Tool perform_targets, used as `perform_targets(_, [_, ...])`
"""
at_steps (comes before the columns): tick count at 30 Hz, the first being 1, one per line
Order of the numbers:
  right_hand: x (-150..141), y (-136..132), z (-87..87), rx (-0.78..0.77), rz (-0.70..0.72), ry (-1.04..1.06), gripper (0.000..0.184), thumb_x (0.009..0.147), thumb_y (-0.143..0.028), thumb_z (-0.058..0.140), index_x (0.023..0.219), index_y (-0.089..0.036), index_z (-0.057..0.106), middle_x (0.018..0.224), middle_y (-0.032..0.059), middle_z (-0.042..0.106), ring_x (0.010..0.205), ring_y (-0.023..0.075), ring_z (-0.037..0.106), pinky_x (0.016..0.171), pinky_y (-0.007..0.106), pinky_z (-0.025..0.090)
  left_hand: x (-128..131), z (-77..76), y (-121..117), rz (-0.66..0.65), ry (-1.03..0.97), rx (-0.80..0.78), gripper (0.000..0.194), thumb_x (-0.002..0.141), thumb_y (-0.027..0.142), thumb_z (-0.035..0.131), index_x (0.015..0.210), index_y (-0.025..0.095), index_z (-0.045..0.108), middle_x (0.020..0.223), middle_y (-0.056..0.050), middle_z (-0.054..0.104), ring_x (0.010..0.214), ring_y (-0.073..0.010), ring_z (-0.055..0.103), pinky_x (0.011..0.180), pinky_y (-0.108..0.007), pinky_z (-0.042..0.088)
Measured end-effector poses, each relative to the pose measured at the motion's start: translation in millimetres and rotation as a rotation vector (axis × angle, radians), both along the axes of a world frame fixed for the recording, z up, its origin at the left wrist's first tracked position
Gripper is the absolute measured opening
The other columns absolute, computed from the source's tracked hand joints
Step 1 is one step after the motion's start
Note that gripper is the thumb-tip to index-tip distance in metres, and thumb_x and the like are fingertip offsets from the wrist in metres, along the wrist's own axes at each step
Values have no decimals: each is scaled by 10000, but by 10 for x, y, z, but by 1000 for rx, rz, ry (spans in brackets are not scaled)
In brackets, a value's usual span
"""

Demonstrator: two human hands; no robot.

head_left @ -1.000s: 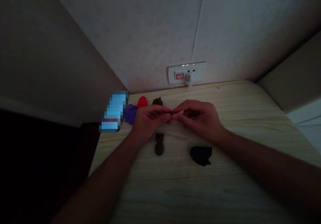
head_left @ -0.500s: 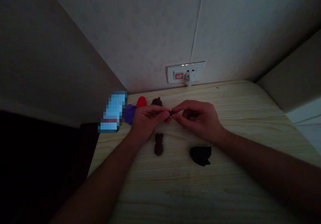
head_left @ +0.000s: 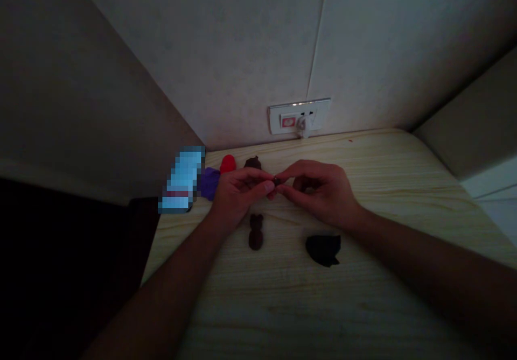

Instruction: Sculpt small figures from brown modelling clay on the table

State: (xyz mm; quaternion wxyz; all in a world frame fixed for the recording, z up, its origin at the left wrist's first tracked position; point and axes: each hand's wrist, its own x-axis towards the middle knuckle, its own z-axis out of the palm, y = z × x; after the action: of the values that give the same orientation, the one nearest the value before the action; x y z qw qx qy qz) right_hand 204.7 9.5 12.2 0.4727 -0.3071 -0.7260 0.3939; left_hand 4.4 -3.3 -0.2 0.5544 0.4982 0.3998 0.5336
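Note:
A small dark piece of modelling clay (head_left: 276, 181) is pinched between the fingertips of both hands above the table. My left hand (head_left: 242, 190) grips it from the left with thumb and forefinger, and my right hand (head_left: 319, 188) holds its right side the same way. Fingertips cover most of the piece. Below them lies a brown clay figure (head_left: 256, 232) with a round head, two small ears and an oval body. Behind my left hand sits a brown clay lump (head_left: 253, 162), partly hidden. A black clay lump (head_left: 323, 249) rests below my right wrist.
A red lump (head_left: 228, 163) and a purple lump (head_left: 210, 183) lie left of my left hand on the pale wooden table (head_left: 258, 306). A blurred-out bright phone-like slab (head_left: 181, 180) is at the left edge. The wall behind has a socket (head_left: 299, 117) with a plug.
My fingertips have shifted very slightly around the small dark piece, and a bit more of its top shows. The things on the table have not moved.

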Motion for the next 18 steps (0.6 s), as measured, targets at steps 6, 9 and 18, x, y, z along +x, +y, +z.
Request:
perform_targets(6, [1,-15,9,-1,0,2,199,858,-338,809,1000,-199,788,861,30,734,544,81,566,487,214,478,3,5,2,-32,-48,-6,117,772,269,857,859,206,810,747,-24,791,647,-130,718,657,-241,587])
perform_targets(9, [2,-10,6,16,7,11,188,862,-329,806,1005,-208,788,862,27,737,543,81,565,487,213,480,3,1,5,-44,-70,-8,117,786,267,850,881,212,809,784,-29,801,659,-133,724,666,-246,594])
perform_targets(18, [-3,-6,25,52,-35,-12,142,887,-323,781,960,-201,787,835,29,746,547,86,563,488,214,467,-18,-27,13,-45,-9,-15,187,745,270,885,909,203,823,726,-26,789,642,-152,732,667,-271,603])
